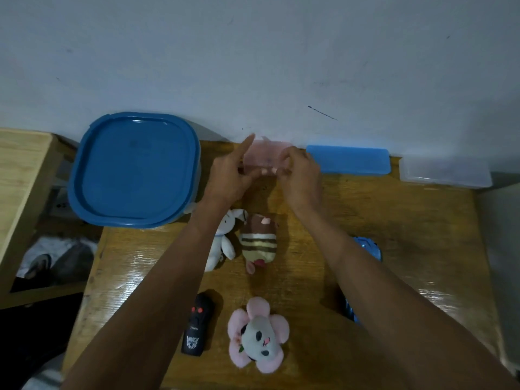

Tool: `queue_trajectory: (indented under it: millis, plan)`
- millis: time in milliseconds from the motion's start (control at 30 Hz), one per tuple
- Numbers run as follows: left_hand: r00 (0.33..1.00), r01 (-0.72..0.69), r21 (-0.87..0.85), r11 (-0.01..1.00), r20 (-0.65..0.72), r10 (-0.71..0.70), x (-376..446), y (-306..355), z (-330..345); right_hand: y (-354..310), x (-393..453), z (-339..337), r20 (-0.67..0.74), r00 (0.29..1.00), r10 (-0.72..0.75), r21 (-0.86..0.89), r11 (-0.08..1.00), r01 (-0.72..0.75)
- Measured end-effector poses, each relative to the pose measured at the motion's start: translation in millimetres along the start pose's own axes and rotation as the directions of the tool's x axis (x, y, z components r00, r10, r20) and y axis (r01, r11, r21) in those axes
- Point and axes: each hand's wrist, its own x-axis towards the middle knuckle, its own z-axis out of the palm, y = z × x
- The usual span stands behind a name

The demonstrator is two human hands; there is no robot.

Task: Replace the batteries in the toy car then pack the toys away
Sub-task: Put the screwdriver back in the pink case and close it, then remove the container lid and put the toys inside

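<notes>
Pinching a small translucent pink case (263, 154) from both sides: left hand (229, 175) on its left edge with the forefinger stretched up toward the wall, right hand (299, 175) curled on its right edge, held above the far middle of the table. Whether open or closed, too blurred to tell.

Below, a varnished wooden table (408, 220), glossy with glare, pushed against a scuffed pale wall (281, 52). At far left, a big tub with a blue lid (135, 167); at far right, a flat blue case (349, 159) and, beside it, a clear plastic box (444, 171). Near the middle, a white bunny plush (223, 243) touching a striped brown plush (259, 240); nearer, a pink flower panda plush (259, 334) and a black remote control (197, 325) bearing small white print, unreadable apart from a logo. Toy car (368, 247), blue, mostly hidden behind the right forearm at the table's right side. Off left, a second wooden surface (19, 164).
</notes>
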Motion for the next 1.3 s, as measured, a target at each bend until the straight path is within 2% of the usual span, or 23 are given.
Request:
queue_trajectory:
  millis: [67, 167, 333, 533, 667, 733, 800, 967, 1033, 1133, 1233, 1300]
  plan:
    - [1.0, -0.002, -0.017, 1.0, 0.022, 0.002, 0, 1, -3, 1, -6, 4, 0.031, 0.999, 0.021, 0.043, 0.999, -0.022]
    - [1.0, 0.011, -0.026, 1.0, 0.011, -0.011, 1, 4, -4, -1, -8, 6, 0.003, 0.997, 0.074, 0.123, 0.99, -0.074]
    - [0.997, 0.08, -0.036, 0.996, -0.011, -0.081, 1, 8, 0, -4, -6, 7, -0.033, 0.994, 0.106, 0.147, 0.984, -0.1]
    - [0.994, 0.105, 0.004, 0.994, -0.006, -0.105, -2, 17, -2, -4, -4, 11, -0.02, 0.993, 0.12, 0.007, 0.993, -0.12]
    - [0.982, 0.159, 0.031, 0.987, 0.096, -0.162, -3, 30, -14, -18, -2, 4, 0.006, 0.992, 0.128, -0.146, 0.981, -0.126]
    - [0.98, 0.141, 0.021, 0.99, 0.138, -0.143, -5, 44, -31, -29, -1, -5, 0.02, 0.991, 0.129, -0.216, 0.969, -0.121]
    - [0.993, 0.079, 0.025, 0.997, 0.087, -0.081, -8, 52, -51, -46, -2, -14, 0.008, 0.992, 0.124, -0.148, 0.981, -0.122]
    - [0.982, 0.01, -0.069, 0.998, -0.186, -0.023, -32, 38, -131, -111, -22, -10, -0.006, 0.999, 0.032, 0.126, 0.992, -0.031]
    - [0.97, 0.05, -0.031, 0.998, -0.237, -0.056, -46, 13, -162, -136, -34, 3, 0.064, 0.998, 0.015, 0.206, 0.978, -0.028]
    - [0.947, 0.158, 0.092, 0.983, -0.295, -0.125, -65, -41, -195, -156, -52, 29, 0.144, 0.989, -0.007, 0.153, 0.988, -0.015]
    - [0.919, 0.362, 0.166, 0.917, -0.23, -0.321, -89, -94, -218, -167, -69, 58, 0.189, 0.981, 0.049, 0.111, 0.991, -0.071]
    - [0.905, 0.417, 0.174, 0.892, -0.168, -0.39, -101, -114, -229, -169, -75, 71, 0.168, 0.983, 0.077, 0.089, 0.992, -0.093]
